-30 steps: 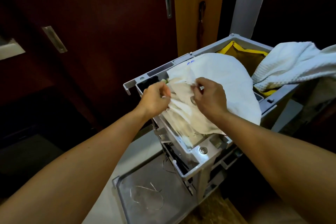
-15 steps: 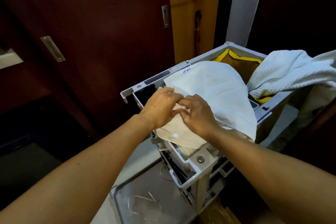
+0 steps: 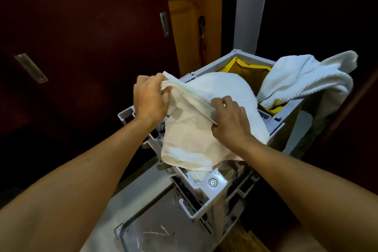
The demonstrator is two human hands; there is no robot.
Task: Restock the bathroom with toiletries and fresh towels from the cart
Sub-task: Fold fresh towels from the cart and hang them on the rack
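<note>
Here a dark red-brown door [image 3: 81, 37] with a metal recessed handle [image 3: 31, 68] fills the left and upper part of the view. Beside it stands a yellowish wooden panel [image 3: 196, 6], then a pale upright post [image 3: 250, 6].

Below these, the grey plastic cart [image 3: 212, 192] stands right of centre, its top bin lined with a yellow bag [image 3: 245, 68]. A grey tray [image 3: 180, 223] juts out at the cart's lower left, with some loose thread lying on it.

A white waffle-weave towel [image 3: 302, 80] hangs over the bin's far right rim. Just beside it, a smoother white towel [image 3: 204, 129] is heaped over the near part of the cart top, its lower edge drooping over the front.

Both bare forearms reach in from the bottom corners. The left hand [image 3: 149, 98] has its fingers curled round a bunched corner of the smooth towel, lifted above the cart's left edge. The right hand [image 3: 231, 120] pinches a folded edge of the same towel, thumb under and fingers over, near the middle of the heap. The fold stretches between the two hands.
</note>
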